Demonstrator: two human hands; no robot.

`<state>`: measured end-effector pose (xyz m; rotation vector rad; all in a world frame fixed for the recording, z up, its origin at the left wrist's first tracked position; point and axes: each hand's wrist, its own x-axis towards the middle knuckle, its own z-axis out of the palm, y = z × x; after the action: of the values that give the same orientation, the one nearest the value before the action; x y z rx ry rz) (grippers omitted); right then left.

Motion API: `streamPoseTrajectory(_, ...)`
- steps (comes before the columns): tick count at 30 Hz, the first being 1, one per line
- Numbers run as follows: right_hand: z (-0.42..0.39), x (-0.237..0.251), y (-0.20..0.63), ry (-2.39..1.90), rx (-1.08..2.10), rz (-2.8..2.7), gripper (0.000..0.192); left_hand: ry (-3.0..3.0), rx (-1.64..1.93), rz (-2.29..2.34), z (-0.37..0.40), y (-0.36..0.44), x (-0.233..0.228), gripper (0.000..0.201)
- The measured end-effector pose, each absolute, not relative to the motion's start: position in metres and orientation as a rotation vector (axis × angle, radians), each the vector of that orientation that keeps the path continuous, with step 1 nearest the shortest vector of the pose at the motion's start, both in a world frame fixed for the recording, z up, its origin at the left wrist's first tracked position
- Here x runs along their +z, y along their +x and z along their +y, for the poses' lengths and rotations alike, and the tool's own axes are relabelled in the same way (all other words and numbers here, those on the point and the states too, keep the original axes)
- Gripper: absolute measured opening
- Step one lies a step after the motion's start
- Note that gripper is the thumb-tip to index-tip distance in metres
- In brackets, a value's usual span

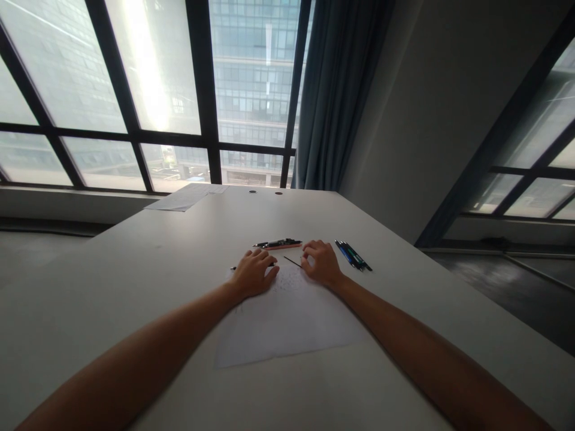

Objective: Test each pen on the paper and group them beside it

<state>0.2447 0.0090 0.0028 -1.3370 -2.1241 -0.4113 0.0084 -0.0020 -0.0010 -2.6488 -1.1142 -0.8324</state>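
A thin dark stick [291, 261] lies slanted at the upper part of a white sheet [287, 332], its near end meeting the right hand [320, 263], whose fingers curl toward the thumb; whether they pinch it, I cannot tell. The left hand [255, 273] lies palm down over a dark pen [272, 264], its grip hidden. Just beyond is a pen cluster [278, 243]; right of the right hand, more pens [353, 256] lie side by side on the white tabletop [179, 335].

The head camera (the only view) looks forward and down along the table [179, 257].
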Motion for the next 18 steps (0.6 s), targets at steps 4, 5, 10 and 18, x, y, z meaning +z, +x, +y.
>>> streamPoseTrajectory(4, 0.012, 0.002, 0.249, -1.338, -0.396, -2.001, 0.012, -2.701, -0.861, -1.111, -0.001, 0.006, -0.002, 0.025)
streamPoseTrajectory(5, 0.013, 0.002, 0.25, -1.335, -0.39, -1.991, 0.012, -2.694, -0.894, -1.128, -0.001, 0.005, -0.001, 0.027)
streamPoseTrajectory(10, 0.01, 0.001, 0.246, -1.269, -0.34, -2.044, 0.013, -2.618, -1.039, -1.254, -0.001, 0.001, 0.002, 0.026)
streamPoseTrajectory(18, 0.004, 0.002, 0.239, -1.233, -0.352, -2.281, 0.004, -2.712, -0.744, -1.087, -0.004, 0.004, 0.003, 0.014)
